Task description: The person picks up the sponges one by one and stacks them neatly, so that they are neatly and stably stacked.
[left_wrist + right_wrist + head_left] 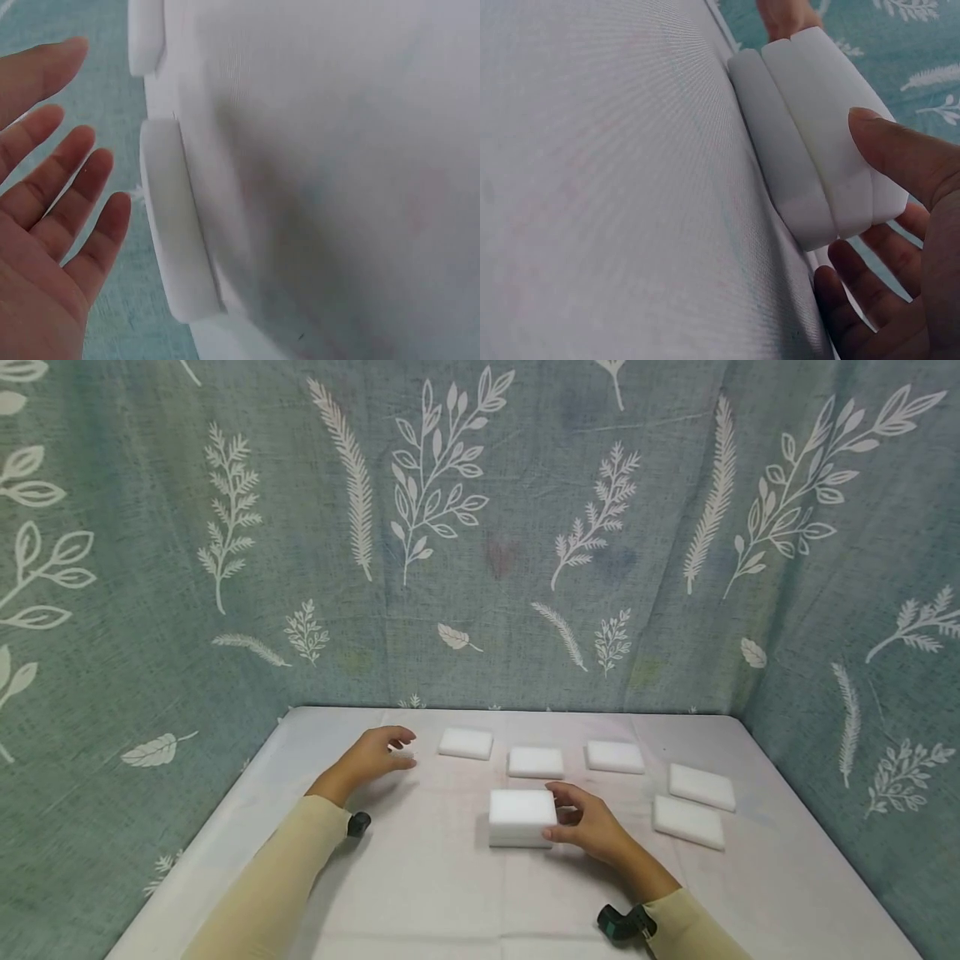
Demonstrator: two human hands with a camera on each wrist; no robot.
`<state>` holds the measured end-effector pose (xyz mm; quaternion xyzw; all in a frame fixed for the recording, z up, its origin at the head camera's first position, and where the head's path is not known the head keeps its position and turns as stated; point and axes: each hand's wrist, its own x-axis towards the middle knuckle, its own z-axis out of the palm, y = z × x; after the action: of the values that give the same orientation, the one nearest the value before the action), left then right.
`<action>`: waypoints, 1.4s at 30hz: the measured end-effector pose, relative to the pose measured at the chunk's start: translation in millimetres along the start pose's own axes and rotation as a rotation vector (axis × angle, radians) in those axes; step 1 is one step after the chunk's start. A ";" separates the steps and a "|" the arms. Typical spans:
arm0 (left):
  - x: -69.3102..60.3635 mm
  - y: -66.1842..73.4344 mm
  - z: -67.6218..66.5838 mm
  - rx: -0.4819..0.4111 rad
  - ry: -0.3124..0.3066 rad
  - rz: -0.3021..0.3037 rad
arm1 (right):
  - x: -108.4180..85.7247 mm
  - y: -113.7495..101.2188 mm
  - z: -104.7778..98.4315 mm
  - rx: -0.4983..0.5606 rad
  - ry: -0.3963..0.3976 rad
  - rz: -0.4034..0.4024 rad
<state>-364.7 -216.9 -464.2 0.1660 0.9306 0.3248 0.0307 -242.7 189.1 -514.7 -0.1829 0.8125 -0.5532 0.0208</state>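
A stack of white blocks [522, 814] lies flat on the table. The right hand [592, 827] is at its right end, thumb at the front corner and index finger at the back one. The right wrist view has about three layers in the stack [810, 135], with the thumb of the right hand [907, 165] against it and the other fingers spread past its end, partly hidden. Left of the stack, the left hand [367, 758] hovers over the table, fingers loosely bent and holding nothing; its fingers look relaxed and apart in the left wrist view [52, 217].
Single white blocks lie behind the stack: one at back left [465, 743], one nearer the middle [536, 762] and one further right [614, 757]. Two more [701, 786] [688, 822] lie at the right. A patterned green cloth [480, 643] surrounds the table's back and sides.
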 end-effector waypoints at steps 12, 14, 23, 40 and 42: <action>7.1 -31.7 -19.5 0.019 0.043 -0.108 | 0.2 6.4 0.5 0.000 -0.016 -0.007; 7.2 -39.1 -22.1 0.015 0.053 -0.137 | 0.0 7.2 0.4 -0.005 -0.014 -0.008; 3.9 -59.8 -26.5 0.078 0.080 -0.178 | 0.7 7.9 0.1 -0.009 -0.009 -0.031; 4.9 -79.7 -26.4 0.088 0.075 -0.188 | -7.9 -29.6 -0.6 0.015 -0.003 0.005; 4.9 -81.8 -26.6 0.078 0.081 -0.184 | -9.3 -35.0 -1.7 0.015 -0.007 0.005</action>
<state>-397.3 -291.1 -493.3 0.0675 0.9543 0.2907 0.0163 -224.9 182.3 -484.0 -0.1827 0.8087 -0.5585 0.0263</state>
